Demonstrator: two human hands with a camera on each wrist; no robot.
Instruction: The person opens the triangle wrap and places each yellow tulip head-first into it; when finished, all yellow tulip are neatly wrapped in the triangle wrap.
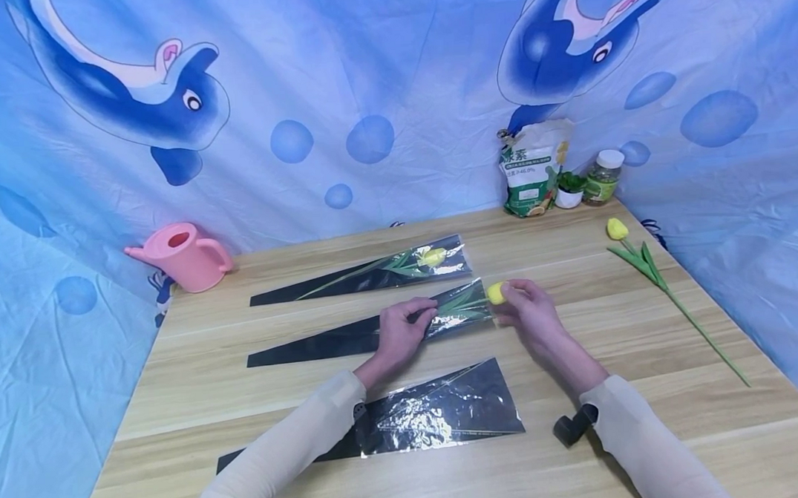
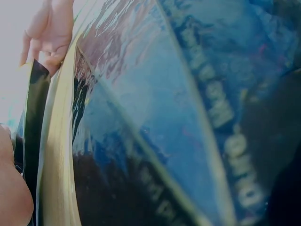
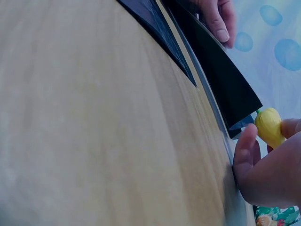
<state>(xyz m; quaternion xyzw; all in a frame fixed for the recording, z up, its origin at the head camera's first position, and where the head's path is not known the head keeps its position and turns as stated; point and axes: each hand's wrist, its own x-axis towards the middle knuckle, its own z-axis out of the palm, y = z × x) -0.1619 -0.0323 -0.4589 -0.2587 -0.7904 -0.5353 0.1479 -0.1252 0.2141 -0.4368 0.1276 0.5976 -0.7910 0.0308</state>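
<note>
My right hand (image 1: 534,314) pinches the yellow head of an artificial tulip (image 1: 496,293) at the wide end of the middle black-and-clear flower sleeve (image 1: 336,341). The tulip's green leaves and stem lie inside that sleeve, and the yellow head sticks out past its opening. My left hand (image 1: 402,329) grips the same sleeve near its middle, thumb and fingers at the film. In the right wrist view, the yellow tulip head (image 3: 269,126) sits between thumb and fingers, right at the raised sleeve mouth (image 3: 240,113). The sleeve's narrow end points left.
Behind lies another sleeve (image 1: 353,278) with a yellow tulip inside. A flat sleeve (image 1: 446,410) lies in front, partly under my left forearm. A loose tulip (image 1: 668,285) rests at right. A pink watering can (image 1: 188,258), fertilizer bag (image 1: 532,172), potted plant (image 1: 570,189) and jar (image 1: 602,179) stand behind.
</note>
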